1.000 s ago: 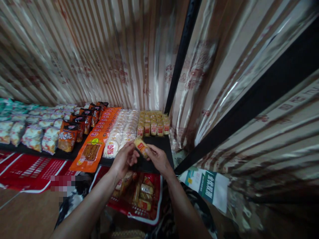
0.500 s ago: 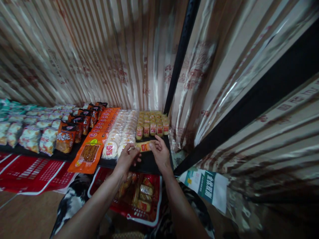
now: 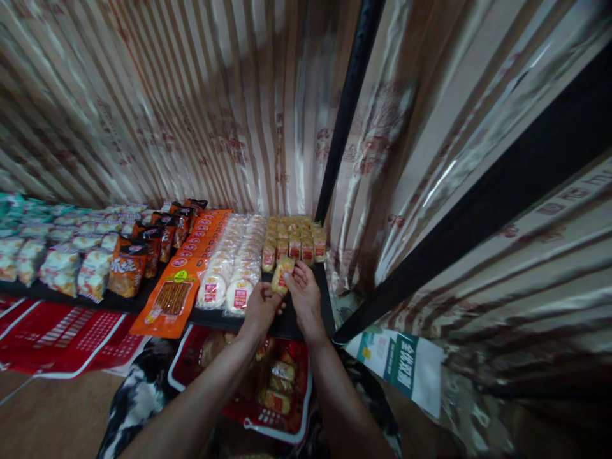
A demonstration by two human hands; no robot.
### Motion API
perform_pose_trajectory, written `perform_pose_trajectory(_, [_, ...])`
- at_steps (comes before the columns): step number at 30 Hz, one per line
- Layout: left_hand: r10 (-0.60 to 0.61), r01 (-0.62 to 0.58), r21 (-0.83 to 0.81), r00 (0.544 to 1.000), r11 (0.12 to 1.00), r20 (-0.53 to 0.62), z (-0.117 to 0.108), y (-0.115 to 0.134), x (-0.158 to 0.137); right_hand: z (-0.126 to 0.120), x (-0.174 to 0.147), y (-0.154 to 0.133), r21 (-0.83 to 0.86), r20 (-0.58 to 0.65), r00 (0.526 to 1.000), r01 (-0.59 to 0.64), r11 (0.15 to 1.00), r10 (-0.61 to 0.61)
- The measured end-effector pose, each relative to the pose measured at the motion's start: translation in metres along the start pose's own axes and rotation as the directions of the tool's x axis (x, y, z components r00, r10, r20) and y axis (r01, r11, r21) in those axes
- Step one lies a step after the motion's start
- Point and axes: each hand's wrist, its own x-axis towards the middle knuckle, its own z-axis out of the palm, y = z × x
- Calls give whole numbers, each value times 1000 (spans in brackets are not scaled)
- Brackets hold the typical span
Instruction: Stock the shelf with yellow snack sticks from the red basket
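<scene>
Between my hands, over the front of the black shelf (image 3: 295,326), is a small yellow wrapped snack cake (image 3: 282,275) with a red and white label, tilted nearly upright. My right hand (image 3: 306,298) grips it from the right, thumb across its front. The fingers of my left hand (image 3: 262,307) are closed at its lower end. Just behind stand rows of matching snack cakes (image 3: 294,245). To their left lie two columns of clear-wrapped round white cakes (image 3: 239,295). Below my forearms sits a red basket (image 3: 301,421) holding more yellow packets (image 3: 276,400).
Orange flat snack packs (image 3: 173,296), dark orange bags (image 3: 128,266) and white snack bags (image 3: 60,268) line the shelf leftward. A black post (image 3: 344,121) and a slanting black bar (image 3: 459,217) stand at right. Another red basket (image 3: 57,338) is lower left; a printed sheet (image 3: 406,366) lies right.
The snack cake has turned from lying sideways to nearly upright. My left hand has moved right, closer to my right hand, uncovering the front round white cake.
</scene>
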Motion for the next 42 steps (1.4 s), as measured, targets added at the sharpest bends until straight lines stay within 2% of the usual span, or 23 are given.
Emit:
perform_pose_trajectory(5, [-4, 5, -11, 1000, 1000, 3, 12, -7, 17, -3, 4, 2, -40, 28, 999, -33, 999, 34])
perform_pose_trajectory(8, [-4, 2, 51, 1000, 999, 31, 14, -12, 24, -4, 9, 4, -45, 2, 1000, -20, 999, 20])
perform_pose_trajectory(11, [115, -115, 217, 993, 969, 12, 12, -14, 22, -5, 17, 9, -88, -38, 999, 13, 996, -16])
perform_pose_trajectory(13, [282, -275, 368, 959, 888, 36, 10, -14, 15, -4, 22, 12, -151, -57, 997, 37, 988, -46])
perform_pose_trajectory(15, [397, -408, 488, 908, 771, 132, 8, -15, 8, -3, 27, 15, -201, -70, 995, 58, 978, -73])
perform_pose_trajectory(17, [429, -485, 549, 871, 681, 237, 6, -20, 4, -2, 32, 18, -222, -80, 993, 71, 972, -91])
perform_pose_trajectory(19, [433, -524, 576, 850, 628, 302, 6, -26, 3, 1, 35, 22, -232, -80, 992, 73, 970, -94])
perform_pose_trajectory(22, [429, -539, 635, 838, 553, 337, 6, -37, 7, 4, 38, 29, -280, -89, 990, 81, 957, -110])
perform_pose_trajectory(28, [424, -546, 766, 815, 339, 394, 8, -49, 19, 4, 45, 44, -358, -105, 982, 109, 927, -156])
perform_pose_trajectory(31, [423, -549, 790, 806, 273, 414, 9, -51, 24, 4, 49, 47, -393, -109, 975, 136, 909, -193])
perform_pose_trajectory(37, [428, -548, 811, 796, 208, 428, 9, -52, 29, 7, 49, 47, -396, -87, 969, 180, 901, -232])
perform_pose_trajectory(42, [416, -532, 815, 811, 229, 412, 9, -54, 29, 8, 46, 47, -351, -81, 969, 192, 916, -235])
